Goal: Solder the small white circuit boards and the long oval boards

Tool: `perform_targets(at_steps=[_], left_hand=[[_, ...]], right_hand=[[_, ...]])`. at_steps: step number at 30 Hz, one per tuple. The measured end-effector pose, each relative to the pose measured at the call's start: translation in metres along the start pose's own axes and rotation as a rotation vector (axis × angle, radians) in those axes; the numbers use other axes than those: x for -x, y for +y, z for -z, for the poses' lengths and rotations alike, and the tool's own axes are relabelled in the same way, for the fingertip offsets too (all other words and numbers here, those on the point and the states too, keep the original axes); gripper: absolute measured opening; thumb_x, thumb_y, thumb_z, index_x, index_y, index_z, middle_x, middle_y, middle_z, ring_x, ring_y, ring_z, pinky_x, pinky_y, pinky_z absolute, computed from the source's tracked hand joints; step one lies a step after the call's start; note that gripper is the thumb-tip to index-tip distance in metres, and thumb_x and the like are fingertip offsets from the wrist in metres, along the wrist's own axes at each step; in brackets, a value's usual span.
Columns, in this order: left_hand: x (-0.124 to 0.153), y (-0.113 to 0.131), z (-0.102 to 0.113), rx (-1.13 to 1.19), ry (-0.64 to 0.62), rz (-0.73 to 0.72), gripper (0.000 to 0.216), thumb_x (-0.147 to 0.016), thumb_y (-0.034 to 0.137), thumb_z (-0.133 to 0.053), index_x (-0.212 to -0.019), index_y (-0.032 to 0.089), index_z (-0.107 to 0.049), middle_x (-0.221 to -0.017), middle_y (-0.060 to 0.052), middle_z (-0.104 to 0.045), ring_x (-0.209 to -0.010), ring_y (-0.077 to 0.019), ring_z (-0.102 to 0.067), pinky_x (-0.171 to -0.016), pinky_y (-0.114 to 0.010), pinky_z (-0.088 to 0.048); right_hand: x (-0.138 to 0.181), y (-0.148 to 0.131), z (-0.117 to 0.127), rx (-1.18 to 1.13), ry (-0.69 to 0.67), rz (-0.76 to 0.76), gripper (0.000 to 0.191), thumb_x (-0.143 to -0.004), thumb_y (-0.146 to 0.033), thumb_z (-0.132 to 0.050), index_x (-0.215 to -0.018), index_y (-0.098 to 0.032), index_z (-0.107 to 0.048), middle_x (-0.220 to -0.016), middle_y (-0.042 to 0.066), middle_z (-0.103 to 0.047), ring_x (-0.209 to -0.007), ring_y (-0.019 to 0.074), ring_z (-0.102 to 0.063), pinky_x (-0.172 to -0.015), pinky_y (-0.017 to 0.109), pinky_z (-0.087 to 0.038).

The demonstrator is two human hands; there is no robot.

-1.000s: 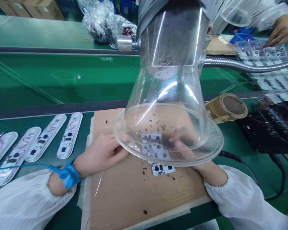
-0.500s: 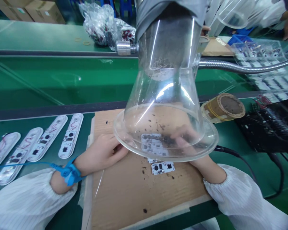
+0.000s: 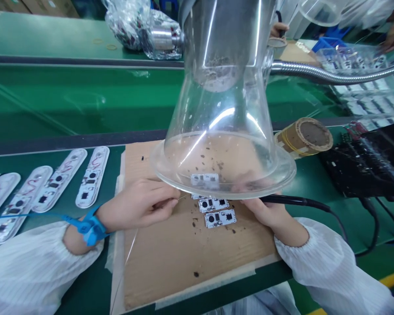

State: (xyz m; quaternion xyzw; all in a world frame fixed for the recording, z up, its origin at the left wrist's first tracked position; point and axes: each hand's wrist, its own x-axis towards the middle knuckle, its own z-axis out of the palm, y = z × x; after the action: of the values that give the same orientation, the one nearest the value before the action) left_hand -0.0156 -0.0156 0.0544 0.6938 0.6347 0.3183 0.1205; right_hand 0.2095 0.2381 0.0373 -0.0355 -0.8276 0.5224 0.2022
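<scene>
My left hand (image 3: 147,203), a blue strap round its wrist, pinches a thin solder wire (image 3: 131,249). The wire trails down the cardboard, and a short end pokes out past the fingertips toward the boards. Several small white circuit boards (image 3: 220,218) lie in a column on the brown cardboard (image 3: 170,262), the far ones seen through the clear fume hood (image 3: 216,113). To their right, my right hand (image 3: 261,205) is closed round a soldering iron, whose black cable (image 3: 295,200) leads off to the right. The hood's rim blurs its fingers, and the iron's tip does not show.
Long white casings with boards and red wires (image 3: 92,177) lie on the left. A cardboard tube (image 3: 305,136) and a black device (image 3: 367,166) stand at right. The hood hangs low over the boards. Another person's hand (image 3: 279,29) shows across the bench.
The view has tilted down, so more of the near boards shows below the hood's rim. My left hand's fingertips and the wire end now show clearly. More of the iron's black cable is visible.
</scene>
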Motion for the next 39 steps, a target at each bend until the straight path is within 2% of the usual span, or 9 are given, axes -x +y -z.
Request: perform_targets(at_steps=[7, 12, 18, 25, 29, 36, 39], left_hand=[[0.002, -0.002, -0.001, 0.001, -0.02, 0.022, 0.024, -0.105, 0.019, -0.048, -0.084, 0.021, -0.058, -0.066, 0.003, -0.061, -0.059, -0.0149, -0.053, -0.061, -0.028, -0.04], [0.001, 0.0, 0.001, -0.021, -0.038, 0.007, 0.028, -0.108, 0.021, -0.045, -0.085, 0.021, -0.062, -0.069, 0.001, -0.066, -0.06, -0.016, -0.058, -0.061, -0.029, -0.041], [0.0, -0.001, 0.003, -0.014, -0.06, 0.012, 0.027, -0.108, 0.021, -0.045, -0.087, 0.021, -0.062, -0.07, 0.002, -0.064, -0.061, -0.0153, -0.058, -0.061, -0.028, -0.041], [0.002, -0.001, 0.002, -0.008, -0.056, 0.008, 0.025, -0.107, 0.02, -0.047, -0.087, 0.021, -0.062, -0.069, 0.002, -0.063, -0.062, -0.0157, -0.058, -0.062, -0.029, -0.041], [0.001, -0.001, 0.001, 0.003, -0.066, 0.033, 0.024, -0.107, 0.021, -0.048, -0.087, 0.021, -0.061, -0.072, 0.002, -0.065, -0.064, -0.0162, -0.058, -0.063, -0.029, -0.041], [-0.001, 0.0, 0.001, 0.046, -0.079, 0.059, 0.022, -0.106, 0.021, -0.048, -0.087, 0.022, -0.06, -0.071, 0.003, -0.063, -0.063, -0.016, -0.057, -0.062, -0.028, -0.04], [-0.001, 0.0, 0.002, 0.049, -0.074, 0.059, 0.024, -0.106, 0.02, -0.048, -0.085, 0.022, -0.058, -0.069, 0.003, -0.063, -0.062, -0.0157, -0.057, -0.062, -0.028, -0.04]], right_hand=[[-0.008, -0.007, 0.0, 0.009, -0.041, 0.027, 0.022, -0.11, -0.043, -0.065, -0.103, -0.026, -0.076, -0.097, 0.006, -0.079, -0.093, 0.0245, -0.077, -0.089, 0.038, -0.066], [-0.013, -0.012, -0.002, -0.056, -0.099, 0.044, 0.015, -0.112, -0.037, -0.063, -0.106, -0.026, -0.072, -0.094, 0.003, -0.079, -0.083, 0.0201, -0.077, -0.077, 0.031, -0.064], [-0.013, -0.009, -0.002, -0.031, -0.098, 0.095, 0.011, -0.111, -0.032, -0.065, -0.11, -0.026, -0.074, -0.102, 0.004, -0.08, -0.089, 0.0197, -0.077, -0.084, 0.032, -0.065], [-0.012, -0.012, -0.001, -0.077, -0.087, -0.036, 0.022, -0.111, -0.044, -0.064, -0.101, -0.026, -0.072, -0.092, 0.004, -0.078, -0.081, 0.0212, -0.075, -0.076, 0.034, -0.065], [-0.016, -0.016, -0.003, -0.11, -0.118, -0.044, 0.027, -0.109, -0.05, -0.066, -0.097, -0.025, -0.07, -0.09, 0.005, -0.077, -0.08, 0.0214, -0.075, -0.076, 0.035, -0.066], [-0.013, -0.01, -0.001, -0.082, -0.088, 0.006, 0.015, -0.109, -0.037, -0.066, -0.103, -0.025, -0.073, -0.093, 0.004, -0.079, -0.081, 0.0209, -0.076, -0.076, 0.033, -0.065], [-0.011, -0.008, 0.0, -0.06, -0.077, -0.003, 0.021, -0.109, -0.042, -0.066, -0.104, -0.025, -0.075, -0.094, 0.005, -0.079, -0.082, 0.022, -0.076, -0.077, 0.035, -0.066]])
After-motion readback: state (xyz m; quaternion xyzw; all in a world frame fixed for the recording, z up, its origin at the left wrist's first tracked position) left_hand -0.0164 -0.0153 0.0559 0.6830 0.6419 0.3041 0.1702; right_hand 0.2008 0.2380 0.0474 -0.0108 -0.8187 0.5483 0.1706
